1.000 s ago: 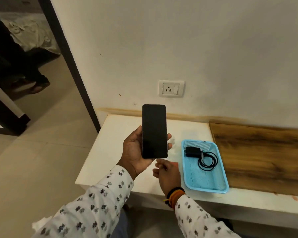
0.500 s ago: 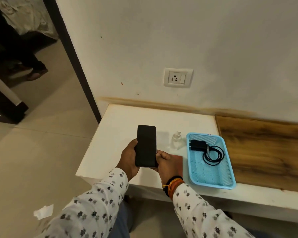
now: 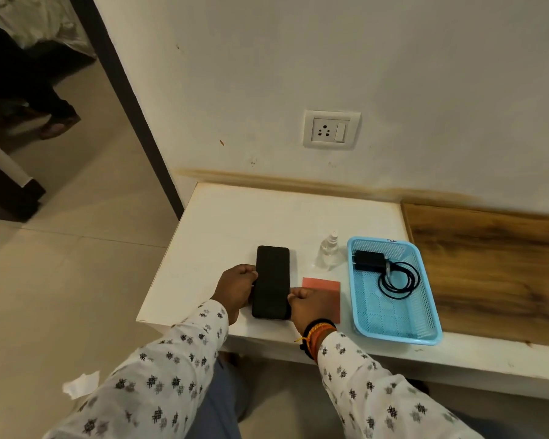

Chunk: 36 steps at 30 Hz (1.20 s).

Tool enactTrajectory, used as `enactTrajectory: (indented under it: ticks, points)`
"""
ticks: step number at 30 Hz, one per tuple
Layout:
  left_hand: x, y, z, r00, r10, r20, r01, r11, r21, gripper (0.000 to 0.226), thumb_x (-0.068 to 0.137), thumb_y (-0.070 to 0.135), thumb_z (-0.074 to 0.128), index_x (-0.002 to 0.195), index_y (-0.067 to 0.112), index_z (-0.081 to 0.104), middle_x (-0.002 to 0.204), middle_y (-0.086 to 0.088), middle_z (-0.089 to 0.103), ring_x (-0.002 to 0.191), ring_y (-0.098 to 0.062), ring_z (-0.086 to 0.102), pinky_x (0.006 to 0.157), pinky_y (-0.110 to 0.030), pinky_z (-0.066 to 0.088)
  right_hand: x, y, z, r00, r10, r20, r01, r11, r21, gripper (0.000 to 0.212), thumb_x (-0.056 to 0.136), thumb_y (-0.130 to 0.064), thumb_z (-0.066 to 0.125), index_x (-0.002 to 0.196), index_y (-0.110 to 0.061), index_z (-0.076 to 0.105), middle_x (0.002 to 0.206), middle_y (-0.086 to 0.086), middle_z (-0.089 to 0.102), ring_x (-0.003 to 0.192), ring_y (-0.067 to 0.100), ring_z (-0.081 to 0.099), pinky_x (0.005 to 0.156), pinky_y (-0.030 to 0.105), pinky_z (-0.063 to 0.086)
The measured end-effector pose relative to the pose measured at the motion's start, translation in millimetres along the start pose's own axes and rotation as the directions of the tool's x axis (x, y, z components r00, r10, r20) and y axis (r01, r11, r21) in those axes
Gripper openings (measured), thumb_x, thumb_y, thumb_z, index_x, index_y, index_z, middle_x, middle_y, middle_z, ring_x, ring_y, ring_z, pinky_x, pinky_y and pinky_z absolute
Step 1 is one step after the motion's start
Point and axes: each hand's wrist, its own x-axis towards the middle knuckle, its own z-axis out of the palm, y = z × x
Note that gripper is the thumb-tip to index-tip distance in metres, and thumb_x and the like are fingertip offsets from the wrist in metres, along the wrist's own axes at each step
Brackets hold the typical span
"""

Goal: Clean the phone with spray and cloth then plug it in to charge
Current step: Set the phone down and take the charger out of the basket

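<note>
A black phone (image 3: 272, 282) lies flat, screen up, on the white ledge (image 3: 222, 226). My left hand (image 3: 236, 288) grips its left edge and my right hand (image 3: 311, 307) holds its lower right edge. A pink cloth (image 3: 322, 285) lies just right of the phone, partly under my right hand. A small clear spray bottle (image 3: 328, 250) stands behind the cloth. A blue basket (image 3: 396, 318) holds a black charger with a coiled cable (image 3: 384, 272). A white wall socket (image 3: 331, 130) is on the wall above.
A wooden panel (image 3: 495, 267) continues the ledge to the right of the basket. A dark door frame (image 3: 130, 99) stands at the left, with another person's feet (image 3: 56, 123) beyond it. A scrap of white paper (image 3: 80, 384) lies on the floor.
Both hands have lowered the phone from upright in the air down flat onto the ledge. The right hand came up to hold its right edge. The view tilted downward.
</note>
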Motion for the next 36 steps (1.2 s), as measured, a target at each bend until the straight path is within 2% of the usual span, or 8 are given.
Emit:
enactTrajectory:
  ticks: [4, 6, 10, 14, 19, 23, 27, 36]
  points:
    - [4.9, -0.6, -0.2, 0.999, 0.025, -0.027, -0.023, 0.996, 0.081, 0.021, 0.098, 0.008, 0.051, 0.097, 0.010, 0.072, 0.101, -0.021, 0.070, 0.082, -0.029, 0.062, 0.071, -0.037, 0.052, 4.6, 0.4, 1.5, 1.000, 0.021, 0.006, -0.020, 0.994, -0.103, 0.022, 0.092, -0.016, 0.057, 0.108, -0.015, 0.073, 0.109, 0.005, 0.069, 0.099, 0.022, 0.062, 0.090, 0.026, 0.047]
    - [6.2, 0.4, 0.8, 0.998, 0.041, -0.040, -0.037, 0.993, 0.109, 0.020, 0.096, 0.006, 0.053, 0.092, 0.012, 0.072, 0.098, -0.019, 0.071, 0.080, -0.030, 0.063, 0.070, -0.034, 0.055, 6.2, 0.3, 1.2, 0.999, 0.032, 0.008, -0.031, 0.992, -0.120, 0.021, 0.092, -0.017, 0.058, 0.108, -0.015, 0.072, 0.111, 0.004, 0.068, 0.101, 0.021, 0.061, 0.085, 0.022, 0.043]
    - [9.4, 3.1, -0.1, 0.996, 0.072, -0.057, -0.062, 0.984, 0.166, 0.016, 0.092, 0.004, 0.060, 0.091, 0.011, 0.074, 0.102, -0.023, 0.073, 0.088, -0.034, 0.066, 0.090, -0.052, 0.057, 9.8, 0.7, 2.2, 0.999, 0.044, -0.007, -0.044, 0.972, -0.229, 0.021, 0.094, -0.021, 0.057, 0.108, -0.015, 0.072, 0.108, 0.002, 0.068, 0.097, 0.017, 0.061, 0.078, 0.019, 0.042]
    - [9.6, 2.9, -1.3, 0.995, 0.075, -0.062, -0.063, 0.982, 0.180, 0.017, 0.092, 0.005, 0.061, 0.086, 0.016, 0.073, 0.100, -0.027, 0.073, 0.081, -0.032, 0.065, 0.088, -0.054, 0.058, 12.6, -0.7, 1.4, 0.999, 0.033, -0.016, -0.037, 0.947, -0.318, 0.022, 0.094, -0.023, 0.055, 0.108, -0.014, 0.070, 0.107, 0.003, 0.069, 0.096, 0.017, 0.063, 0.079, 0.021, 0.046]
    - [10.2, 4.6, 0.0, 0.992, 0.093, -0.087, -0.074, 0.977, 0.201, 0.021, 0.090, 0.006, 0.063, 0.081, 0.022, 0.074, 0.092, -0.018, 0.075, 0.085, -0.035, 0.069, 0.087, -0.053, 0.059, 14.8, -3.7, 4.1, 1.000, 0.017, -0.009, -0.019, 0.906, -0.423, 0.025, 0.095, -0.024, 0.050, 0.107, -0.015, 0.069, 0.108, 0.005, 0.068, 0.098, 0.020, 0.063, 0.085, 0.027, 0.051]
    - [9.8, 4.5, 1.2, 0.990, 0.089, -0.107, -0.066, 0.977, 0.202, 0.016, 0.090, 0.008, 0.065, 0.085, 0.019, 0.076, 0.088, -0.014, 0.075, 0.085, -0.034, 0.070, 0.086, -0.052, 0.059, 19.3, -2.7, 4.6, 0.997, 0.049, 0.052, -0.024, 0.916, -0.400, 0.026, 0.091, -0.020, 0.051, 0.108, -0.016, 0.070, 0.110, 0.007, 0.069, 0.105, 0.024, 0.063, 0.084, 0.028, 0.047]
    - [10.9, 3.1, 3.1, 0.983, 0.129, -0.132, -0.089, 0.957, 0.275, 0.015, 0.089, 0.013, 0.067, 0.097, 0.012, 0.079, 0.097, -0.012, 0.077, 0.093, -0.034, 0.071, 0.090, -0.049, 0.057, 15.2, -3.2, 9.4, 0.998, -0.012, -0.069, -0.017, 0.911, -0.413, 0.020, 0.093, -0.018, 0.054, 0.101, -0.011, 0.071, 0.100, 0.006, 0.069, 0.091, 0.019, 0.064, 0.081, 0.027, 0.054]
    - [8.4, 3.9, 7.4, 0.970, 0.172, -0.172, -0.100, 0.927, 0.361, 0.018, 0.088, 0.014, 0.067, 0.101, 0.011, 0.079, 0.105, -0.014, 0.076, 0.102, -0.036, 0.068, 0.092, -0.046, 0.056, 15.5, -0.9, 10.9, 0.998, -0.006, -0.069, -0.018, 0.940, -0.341, 0.020, 0.087, -0.009, 0.056, 0.097, -0.012, 0.073, 0.098, 0.006, 0.069, 0.083, 0.018, 0.061, 0.078, 0.026, 0.053]
